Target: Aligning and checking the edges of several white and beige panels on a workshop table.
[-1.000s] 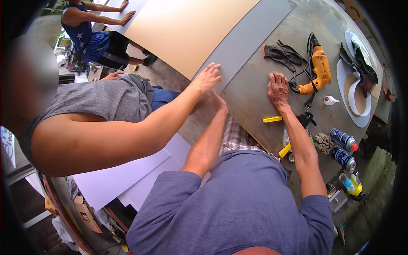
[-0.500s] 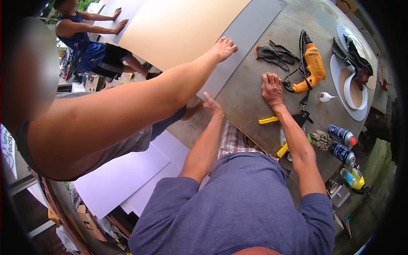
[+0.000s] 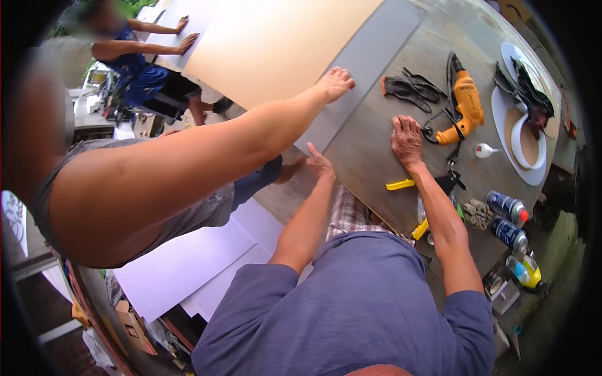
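My left hand (image 3: pixel 322 164) is at the near corner of a long grey sheet (image 3: pixel 367 69), its thumb over the edge and its fingers lower, partly hidden; it appears to grip that corner. My right hand (image 3: pixel 407 141) rests palm down on the metal tabletop (image 3: pixel 370 147), fingers slightly bent and holding nothing. Just right of it lies an orange corded power drill (image 3: pixel 467 106), and beyond it a dark work glove (image 3: pixel 414 88). A yellow-handled tool (image 3: pixel 400 185) lies by my right wrist. A large beige sheet (image 3: pixel 269 47) adjoins the grey one.
A co-worker's arm (image 3: pixel 207 153) reaches across from the left, hand on the grey sheet. Another person (image 3: pixel 135 69) presses both hands on the far sheets. At right are a small white bottle (image 3: pixel 485 150), white rings (image 3: pixel 527 141) and spray cans (image 3: pixel 509 233). White panels (image 3: pixel 188 263) lie lower left.
The view has shifted a little, so the table and its tools appear slightly lower and farther right. My hands and the co-workers' hands stay in nearly the same places.
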Available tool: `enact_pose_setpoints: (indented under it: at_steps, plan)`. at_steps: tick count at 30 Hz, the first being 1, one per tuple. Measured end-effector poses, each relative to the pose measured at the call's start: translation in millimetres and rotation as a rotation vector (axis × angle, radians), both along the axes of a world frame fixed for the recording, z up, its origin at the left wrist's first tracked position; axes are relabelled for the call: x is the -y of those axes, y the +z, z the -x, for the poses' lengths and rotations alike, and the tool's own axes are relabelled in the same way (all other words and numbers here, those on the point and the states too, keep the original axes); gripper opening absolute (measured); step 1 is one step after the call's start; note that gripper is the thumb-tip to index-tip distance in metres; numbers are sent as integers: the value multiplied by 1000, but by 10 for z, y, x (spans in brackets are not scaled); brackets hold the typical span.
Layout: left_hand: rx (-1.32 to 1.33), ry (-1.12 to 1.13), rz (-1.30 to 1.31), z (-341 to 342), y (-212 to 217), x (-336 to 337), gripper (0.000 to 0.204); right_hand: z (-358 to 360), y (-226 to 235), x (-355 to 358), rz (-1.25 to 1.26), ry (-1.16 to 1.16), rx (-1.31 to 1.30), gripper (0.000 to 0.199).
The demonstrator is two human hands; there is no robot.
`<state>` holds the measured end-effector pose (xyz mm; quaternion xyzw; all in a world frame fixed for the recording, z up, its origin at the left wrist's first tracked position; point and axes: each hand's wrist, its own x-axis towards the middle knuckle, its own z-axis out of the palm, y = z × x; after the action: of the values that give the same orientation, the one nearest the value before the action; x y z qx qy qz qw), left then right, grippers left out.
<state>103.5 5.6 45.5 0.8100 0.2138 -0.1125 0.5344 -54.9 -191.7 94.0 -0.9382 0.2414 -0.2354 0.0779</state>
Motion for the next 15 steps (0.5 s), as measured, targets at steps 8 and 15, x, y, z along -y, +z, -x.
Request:
enact_pose_setpoints:
  at_steps: [8, 15]
  plan:
    - [110, -2, 38, -2, -29, 2, 85, -14, 32, -21, -37, -52, -48, 41]
    - [152, -2, 15, -57, -223, -57, 87, -19, 22, -20, -24, -40, -45, 41]
